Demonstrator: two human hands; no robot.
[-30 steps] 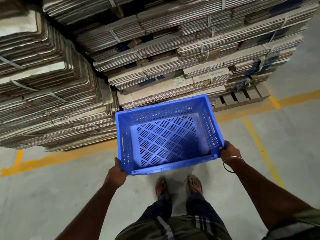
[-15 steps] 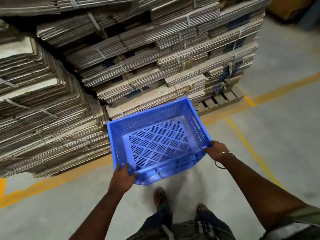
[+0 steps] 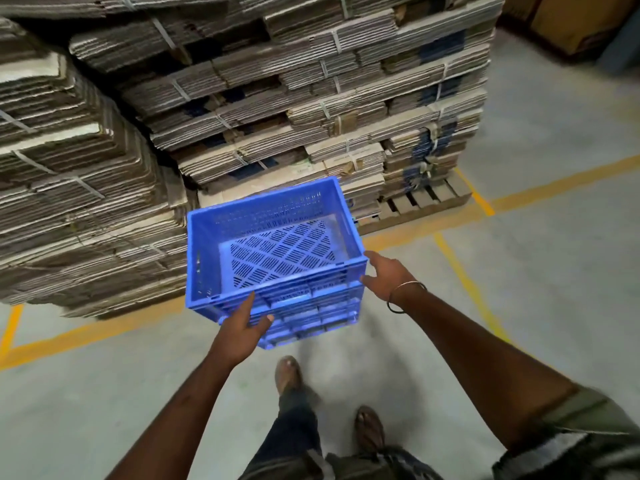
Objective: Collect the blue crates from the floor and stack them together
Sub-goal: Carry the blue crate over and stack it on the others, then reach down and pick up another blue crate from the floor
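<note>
You held the blue crate (image 3: 277, 251) off the floor (image 3: 536, 306) before the cardboard stacks (image 3: 311, 98), left hand (image 3: 242, 327) flat-fingered against its near wall, right hand (image 3: 384, 275) spread at its corner, presumably steadying it for carrying.

The indoor light is dim and even, with a cool cast on the grey floor (image 3: 540, 258). A soft, diffuse shadow lies on the floor under the blue crate (image 3: 273, 251), and the deep gaps between the stacks of flattened cardboard (image 3: 311, 98) fall to near black. The crate's blue reads oversaturated, with a pale glow on its inner walls. Motion blur smears the crate's near wall, the left hand (image 3: 242, 327) and the sandalled feet (image 3: 289, 374). Wide-angle distortion bows the cardboard stacks and the yellow floor lines (image 3: 464, 278) toward the edges, and the upper right corner is soft and murky.
</note>
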